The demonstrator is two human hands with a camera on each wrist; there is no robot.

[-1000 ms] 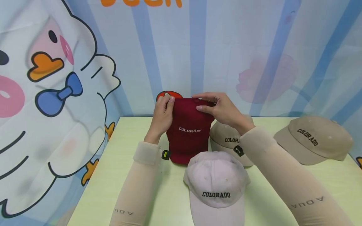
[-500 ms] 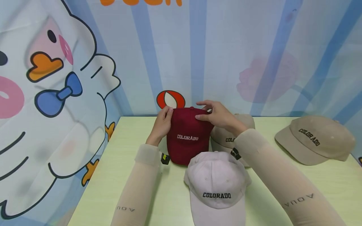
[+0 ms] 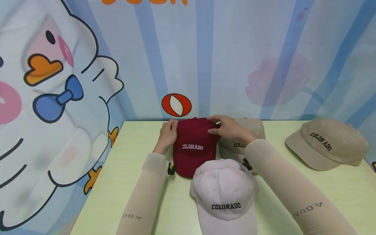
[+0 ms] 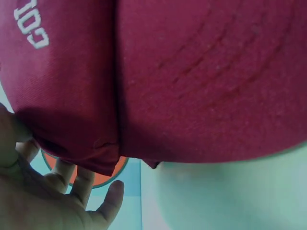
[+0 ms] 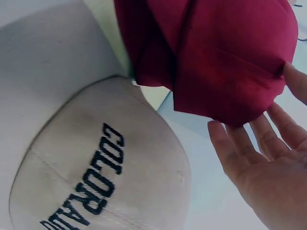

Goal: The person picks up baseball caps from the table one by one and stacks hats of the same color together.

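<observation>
A dark red baseball cap, lettered COLORADO in white, is at the back middle of the table, brim toward me. My left hand holds the left side of its crown between thumb and fingers. On the other side, my right hand grips the crown's upper right, thumb in front and fingers behind. The left wrist view has the brim close up, with the left fingers behind the crown's edge. In the right wrist view, the right thumb presses into the red crown and the fingertips lie along its edge.
A pale pinkish-white cap sits in front, overlapping the red one in the head view. Beside the red cap is a beige cap, partly hidden by my right hand. Another beige cap lies at the right of the pale green table.
Both hands have lowered the red cap's crown from higher up toward the table. A red-and-white oval on the backdrop has come into full view above it.
</observation>
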